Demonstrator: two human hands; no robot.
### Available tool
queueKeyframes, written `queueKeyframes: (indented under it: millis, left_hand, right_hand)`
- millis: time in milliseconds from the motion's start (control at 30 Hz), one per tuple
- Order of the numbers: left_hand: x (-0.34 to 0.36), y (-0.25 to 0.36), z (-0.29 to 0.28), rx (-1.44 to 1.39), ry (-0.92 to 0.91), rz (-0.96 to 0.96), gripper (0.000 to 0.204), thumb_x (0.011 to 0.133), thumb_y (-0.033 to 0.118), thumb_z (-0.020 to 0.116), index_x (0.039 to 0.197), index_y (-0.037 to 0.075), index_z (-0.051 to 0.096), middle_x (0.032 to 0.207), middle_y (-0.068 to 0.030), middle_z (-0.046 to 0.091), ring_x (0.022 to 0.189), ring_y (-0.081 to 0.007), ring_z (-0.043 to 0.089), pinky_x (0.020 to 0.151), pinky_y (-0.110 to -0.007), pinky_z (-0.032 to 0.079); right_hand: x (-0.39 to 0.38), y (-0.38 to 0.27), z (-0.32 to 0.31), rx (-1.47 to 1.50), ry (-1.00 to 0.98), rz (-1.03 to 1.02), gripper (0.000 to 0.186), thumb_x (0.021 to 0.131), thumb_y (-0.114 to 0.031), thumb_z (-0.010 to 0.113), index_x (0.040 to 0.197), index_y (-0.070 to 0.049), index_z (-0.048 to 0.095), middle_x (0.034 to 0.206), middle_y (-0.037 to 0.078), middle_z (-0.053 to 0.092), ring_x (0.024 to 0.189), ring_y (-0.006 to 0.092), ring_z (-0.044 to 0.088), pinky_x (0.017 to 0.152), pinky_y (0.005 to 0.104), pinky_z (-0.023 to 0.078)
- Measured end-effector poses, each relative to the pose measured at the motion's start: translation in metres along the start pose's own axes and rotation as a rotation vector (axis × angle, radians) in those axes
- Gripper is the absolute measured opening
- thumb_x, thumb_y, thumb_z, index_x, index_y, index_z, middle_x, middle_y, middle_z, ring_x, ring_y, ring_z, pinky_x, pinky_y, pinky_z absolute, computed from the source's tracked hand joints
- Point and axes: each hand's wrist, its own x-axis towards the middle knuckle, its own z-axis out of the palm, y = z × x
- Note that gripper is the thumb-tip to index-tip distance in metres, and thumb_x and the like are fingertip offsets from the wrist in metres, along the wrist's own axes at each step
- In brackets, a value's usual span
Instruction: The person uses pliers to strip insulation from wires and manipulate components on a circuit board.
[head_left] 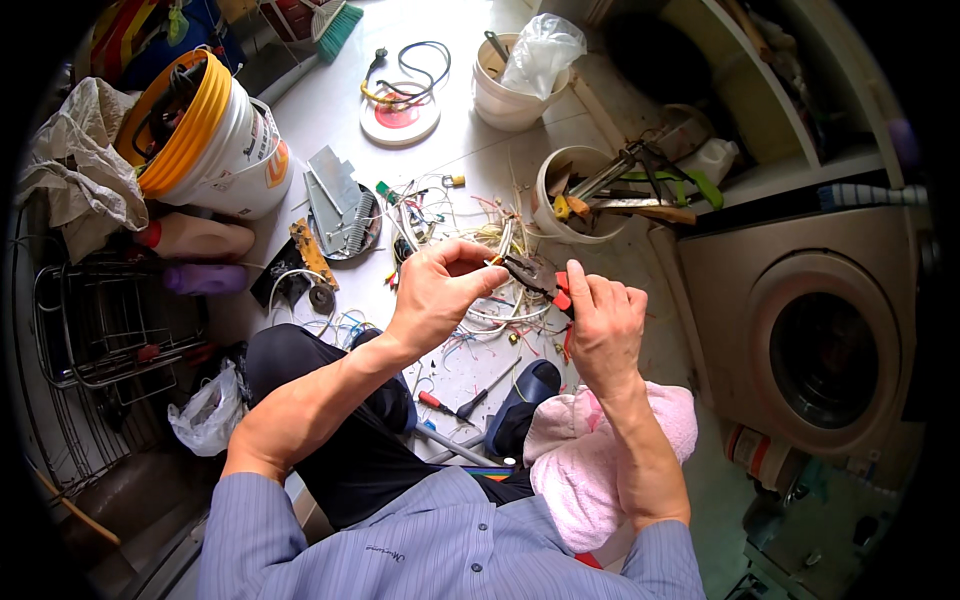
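My left hand [432,295] pinches a small yellowish piece [496,261] between thumb and fingertips; its exact kind is too small to tell. Against that piece rest the jaws of dark pliers [530,275] with red handles. My right hand [607,325] is wrapped round those handles at the right. Both hands are raised in front of me over a tangled pile of cut wires [505,228] on the floor. A red-handled screwdriver [435,402] lies nearer to me, between my feet.
A white and orange bucket [240,160] stands at left, beside a metal pan [345,215] of scrap. To the right are a tool bucket [550,205] and a washing machine [720,330]. A pink towel [580,450] lies on my lap. Farther off, a coiled cord [415,75] rests on a round lid.
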Motion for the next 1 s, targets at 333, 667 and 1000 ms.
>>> queueKeyframes:
  millis: [333,667,1000]
  left_hand:
    - [0.005,-0.021,-0.005,0.460,0.060,0.335,0.018,0.083,0.001,0.078,0.098,-0.006,0.071,0.088,-0.0082,0.071,0.080,-0.0110,0.070,0.071,-0.024,0.057]
    - [0.000,-0.012,-0.003,0.153,-0.031,0.107,0.021,0.089,0.006,0.074,0.106,-0.006,0.068,0.092,-0.0091,0.073,0.084,-0.0113,0.070,0.076,-0.025,0.057]
    - [0.009,-0.014,-0.010,-0.581,-0.234,-0.254,0.025,0.096,0.007,0.067,0.119,-0.004,0.065,0.103,-0.0121,0.071,0.088,-0.0203,0.072,0.076,-0.031,0.062]
  right_hand:
    - [-0.002,-0.009,-0.003,-0.086,-0.074,-0.006,0.048,0.083,-0.007,0.062,0.131,-0.005,0.063,0.095,0.004,0.058,0.087,0.0207,0.056,0.081,0.0382,0.038]
    - [-0.012,-0.006,0.002,0.070,-0.129,0.036,0.041,0.076,0.000,0.062,0.117,-0.005,0.062,0.081,0.005,0.057,0.077,0.0236,0.057,0.073,0.0387,0.040]
    - [-0.008,0.003,0.005,0.366,-0.064,0.093,0.037,0.079,-0.005,0.068,0.116,-0.003,0.063,0.084,0.009,0.061,0.078,0.0279,0.060,0.072,0.0396,0.040]
